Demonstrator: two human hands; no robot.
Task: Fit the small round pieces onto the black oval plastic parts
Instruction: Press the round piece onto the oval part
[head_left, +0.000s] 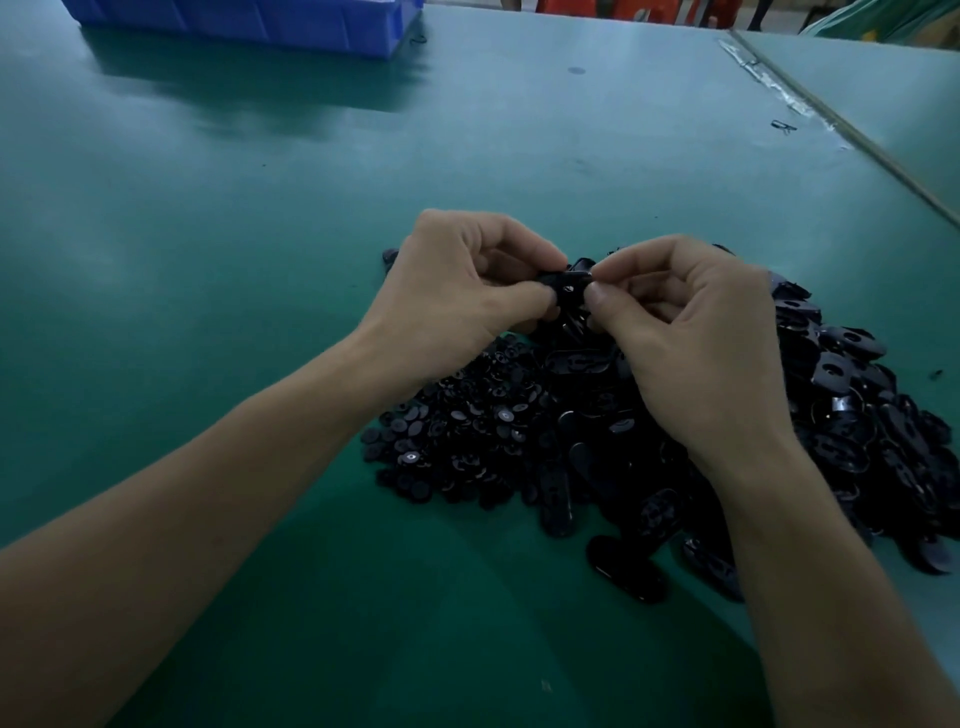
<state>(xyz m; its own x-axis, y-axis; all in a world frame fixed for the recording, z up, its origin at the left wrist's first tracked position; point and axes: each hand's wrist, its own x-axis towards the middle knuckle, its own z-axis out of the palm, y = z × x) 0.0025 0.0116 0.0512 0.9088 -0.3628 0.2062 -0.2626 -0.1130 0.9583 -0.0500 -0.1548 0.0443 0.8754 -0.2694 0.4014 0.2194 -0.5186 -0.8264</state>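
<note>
Oval part being pinched by left hand and right hand, 2 thumbs pressing. Round piece too hidden to see. Risk: slipping, dropping into near pile, getting lost.

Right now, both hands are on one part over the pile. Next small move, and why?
Probably a firm thumb press to finish the fit. The left hand and right hand both pinch one black oval part just above the pile. Whether the fit is already complete is too small to tell.
</note>
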